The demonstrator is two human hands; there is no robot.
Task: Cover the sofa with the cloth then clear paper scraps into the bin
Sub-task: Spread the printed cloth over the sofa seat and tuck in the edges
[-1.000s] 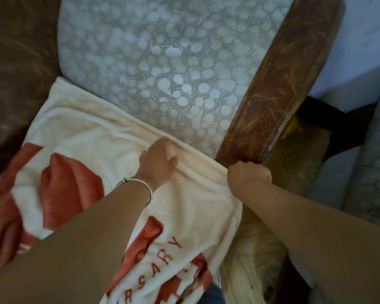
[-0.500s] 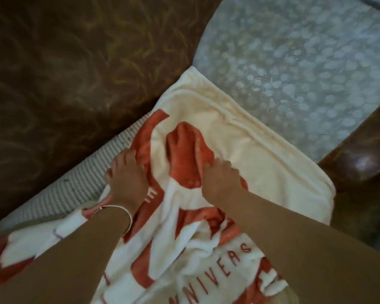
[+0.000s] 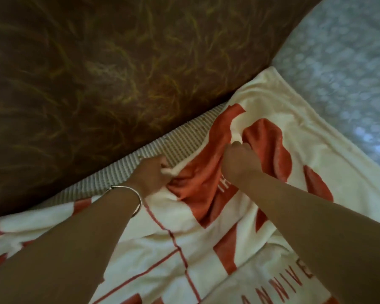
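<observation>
A cream cloth [image 3: 329, 154] with red-orange shapes and lettering lies spread over the sofa seat, bunched in folds at its middle. My left hand [image 3: 150, 175], a metal bangle on its wrist, pinches the cloth's edge beside the ribbed seat cover [image 3: 140, 163]. My right hand [image 3: 239, 159] grips a raised fold of the red part of the cloth. Behind both hands rises the dark brown sofa back [image 3: 119, 73]. No paper scraps or bin are in view.
A pale grey patterned cushion [image 3: 347, 73] shows at the upper right, beyond the cloth's far edge. A strip of the ribbed seat cover stays bare between the cloth and the sofa back.
The view has swung left from the wooden armrest to the sofa back. Both hands left the cloth's right corner and now hold gathered folds near the seat's back edge.
</observation>
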